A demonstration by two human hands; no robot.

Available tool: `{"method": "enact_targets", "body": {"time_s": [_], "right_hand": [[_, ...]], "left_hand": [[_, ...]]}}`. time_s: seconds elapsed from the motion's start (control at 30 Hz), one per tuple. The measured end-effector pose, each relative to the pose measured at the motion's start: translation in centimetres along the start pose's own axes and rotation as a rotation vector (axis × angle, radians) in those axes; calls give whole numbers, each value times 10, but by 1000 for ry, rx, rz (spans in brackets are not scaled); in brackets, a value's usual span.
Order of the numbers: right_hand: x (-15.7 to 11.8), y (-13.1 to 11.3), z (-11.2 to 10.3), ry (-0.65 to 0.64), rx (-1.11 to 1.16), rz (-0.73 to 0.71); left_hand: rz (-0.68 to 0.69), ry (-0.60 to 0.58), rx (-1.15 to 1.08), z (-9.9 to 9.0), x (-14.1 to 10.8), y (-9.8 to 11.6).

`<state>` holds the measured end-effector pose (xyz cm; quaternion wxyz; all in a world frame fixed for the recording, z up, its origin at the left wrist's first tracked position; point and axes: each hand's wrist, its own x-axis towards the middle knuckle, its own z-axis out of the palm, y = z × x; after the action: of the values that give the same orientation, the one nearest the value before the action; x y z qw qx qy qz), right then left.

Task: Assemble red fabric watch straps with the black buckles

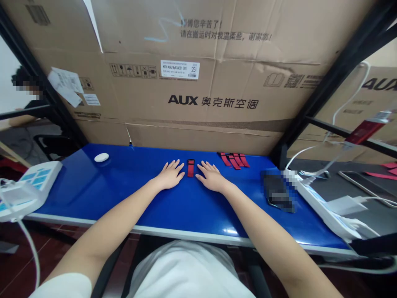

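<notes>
My left hand [170, 174] lies palm down on the blue table [186, 207], fingers spread, holding nothing. Just right of it, a red strap with a black buckle [190, 169] lies lengthwise on the tabletop, touched by neither hand. On the strap's other side my right hand [211, 176] also rests flat with its fingers apart and nothing in it. Several more red straps with black buckles [234, 160] are grouped near the back edge, beyond my right hand.
Cardboard [149, 103] stands along the back. A white oval object [101, 157] is at the left. Power strips [325, 211] flank the table, and a dark, blurred object [278, 191] lies at the right. A person [31, 91] is beyond the left frame.
</notes>
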<state>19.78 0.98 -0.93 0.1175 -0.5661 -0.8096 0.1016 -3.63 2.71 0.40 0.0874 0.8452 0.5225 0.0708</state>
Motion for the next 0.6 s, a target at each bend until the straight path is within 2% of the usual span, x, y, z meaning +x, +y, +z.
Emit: {"method": "enact_targets", "body": {"time_s": [0.2, 0.33, 0.47, 0.6], "right_hand": [[1, 0, 2, 33, 12, -12], [1, -5, -2, 161, 47, -19], [-1, -10, -7, 328, 107, -129], [-2, -12, -7, 279, 164, -205]], "left_hand": [[7, 42, -30, -1, -2, 7], [161, 88, -11, 3, -2, 15], [321, 105, -51, 3, 0, 22], [422, 106, -154, -1, -1, 27]]}}
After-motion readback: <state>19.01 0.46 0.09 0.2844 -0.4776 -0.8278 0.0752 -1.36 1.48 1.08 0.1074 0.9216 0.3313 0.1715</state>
